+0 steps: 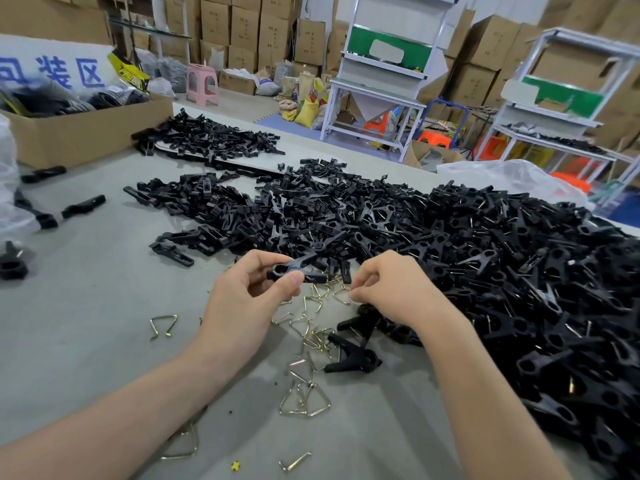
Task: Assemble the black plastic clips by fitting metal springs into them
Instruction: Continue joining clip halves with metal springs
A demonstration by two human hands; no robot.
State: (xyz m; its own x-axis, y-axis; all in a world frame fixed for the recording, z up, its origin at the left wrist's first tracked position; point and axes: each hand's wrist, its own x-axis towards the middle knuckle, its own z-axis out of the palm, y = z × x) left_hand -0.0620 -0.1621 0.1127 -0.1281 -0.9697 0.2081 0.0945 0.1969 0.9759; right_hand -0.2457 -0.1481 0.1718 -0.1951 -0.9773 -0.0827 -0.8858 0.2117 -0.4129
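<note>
Watching the head view from my end: the left hand point(249, 292) has one black clip point(297, 270) lifted just above the tabletop point(86, 323), right between the two hands. The clip's long axis runs roughly left to right, tilted up a bit on the right side. Its round ring end points left toward the palm, and its two legs spread open toward the right like a narrow V — one leg angling up-right, the other lying nearly level. The thumb presses on the near side and the fingers curl over the top, so that hand is gripping the clip. The forearm comes in from the lower left, wrist fairly straight.

The right hand point(391, 289) sits knuckles-up just beside the clip's open end, fingers curled in tight. As far as I can make out, its fingertips pinch a thin triangular spring point(342, 296) down low, close to the tabletop. That forearm comes in from the lower right.

Under and in front of the hands there's a scatter of loose springs point(311, 341), brassy and silvery, and one black clip lying alone point(353, 358) near the right wrist. The big pile of clips point(502, 271) fills the right side, with a cardboard box point(86, 133) far left.
</note>
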